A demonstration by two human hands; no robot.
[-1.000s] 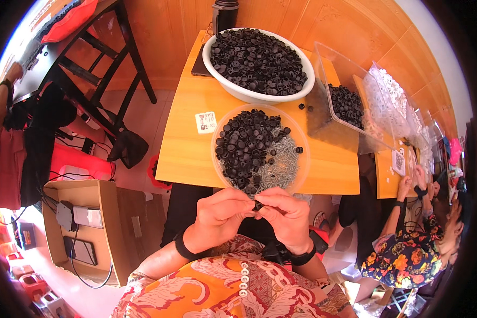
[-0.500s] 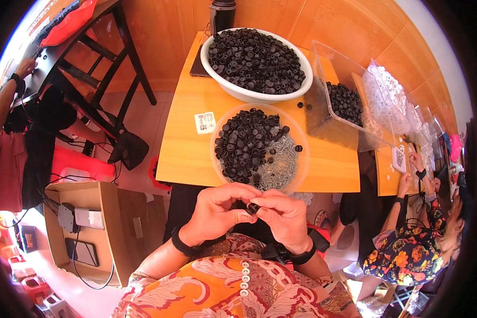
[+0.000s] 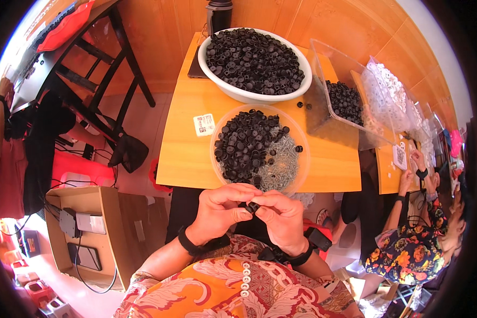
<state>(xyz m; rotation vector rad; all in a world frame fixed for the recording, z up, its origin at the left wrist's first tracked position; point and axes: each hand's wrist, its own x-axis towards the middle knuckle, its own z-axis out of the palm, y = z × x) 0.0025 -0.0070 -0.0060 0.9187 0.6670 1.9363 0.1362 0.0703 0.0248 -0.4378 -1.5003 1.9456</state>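
Note:
Both hands meet just in front of the table's near edge. My left hand (image 3: 221, 211) and my right hand (image 3: 279, 216) are closed, their fingertips pinching a small round black plastic part (image 3: 253, 207) between them. Much of that part is covered by my fingers. Right beyond my hands stands a shallow clear round tray (image 3: 304, 177). Black plastic caps (image 3: 244, 140) fill its left side, and a heap of small silvery metal screws or pins (image 3: 281, 167) lies on its right.
A big white basin (image 3: 238, 95) heaped with black parts stands behind the tray. At right is a clear bin (image 3: 323, 124) with more black pieces; two lie loose beside it. A white label (image 3: 204, 125) is on the table (image 3: 183, 159). Co-workers sit on both sides; a cardboard box (image 3: 111, 233) is at left.
My hands hold nearly the same pinch on the black part, shifting only slightly. The co-worker's hand at far left has moved.

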